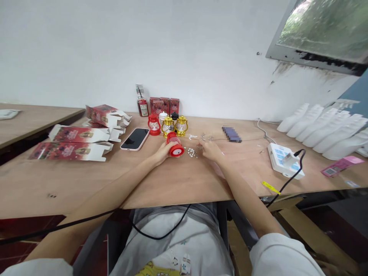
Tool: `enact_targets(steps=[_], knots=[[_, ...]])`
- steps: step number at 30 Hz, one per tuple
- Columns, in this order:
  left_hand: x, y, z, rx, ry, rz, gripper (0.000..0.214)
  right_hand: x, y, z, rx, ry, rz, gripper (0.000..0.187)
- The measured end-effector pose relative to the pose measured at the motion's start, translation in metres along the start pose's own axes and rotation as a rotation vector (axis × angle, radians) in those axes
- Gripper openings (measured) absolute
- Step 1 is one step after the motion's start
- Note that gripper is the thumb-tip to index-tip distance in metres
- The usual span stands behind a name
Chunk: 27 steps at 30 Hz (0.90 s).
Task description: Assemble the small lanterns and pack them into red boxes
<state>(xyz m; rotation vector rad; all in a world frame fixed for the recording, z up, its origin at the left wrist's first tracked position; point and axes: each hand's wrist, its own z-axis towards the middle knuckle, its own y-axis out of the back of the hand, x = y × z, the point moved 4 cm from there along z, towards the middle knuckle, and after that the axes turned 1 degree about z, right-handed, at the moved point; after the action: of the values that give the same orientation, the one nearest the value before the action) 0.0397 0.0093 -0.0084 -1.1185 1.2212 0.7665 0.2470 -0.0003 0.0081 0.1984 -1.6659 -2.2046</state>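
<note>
My left hand [163,151] is wrapped round a small red toy lantern [175,145] lying tipped on its side on the wooden table [178,180], its base facing me. My right hand [210,150] rests on the table just right of a small pile of button batteries [191,152], fingers curled toward them; what they pinch, if anything, is too small to tell. Behind stand a red lantern [154,124], two gold lanterns [181,125], a white one and a black one.
Flat red-and-white cartons [77,143] lie at the left, a phone [135,138] beside them. Red boxes [164,104] stand by the wall. A white power strip [283,159] with a black cable sits right, white spray bottles [324,128] beyond it.
</note>
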Motion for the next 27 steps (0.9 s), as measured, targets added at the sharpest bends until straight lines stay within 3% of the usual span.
enact_targets(steps=[7, 12, 19, 27], knots=[[0.003, 0.003, 0.005, -0.028, 0.008, -0.043, 0.032, 0.004, 0.003, -0.002, 0.126, -0.056, -0.094, 0.046], [0.003, 0.005, 0.005, -0.039, 0.018, -0.051, 0.029, -0.001, 0.003, 0.0, 0.035, -0.072, -0.094, 0.04], [0.004, 0.006, 0.007, -0.031, 0.009, -0.049, 0.031, 0.007, -0.023, 0.013, 0.04, -0.008, 0.029, 0.043], [0.002, 0.004, 0.005, -0.016, 0.002, -0.038, 0.034, 0.008, -0.037, 0.02, 0.148, -0.11, 0.073, 0.052]])
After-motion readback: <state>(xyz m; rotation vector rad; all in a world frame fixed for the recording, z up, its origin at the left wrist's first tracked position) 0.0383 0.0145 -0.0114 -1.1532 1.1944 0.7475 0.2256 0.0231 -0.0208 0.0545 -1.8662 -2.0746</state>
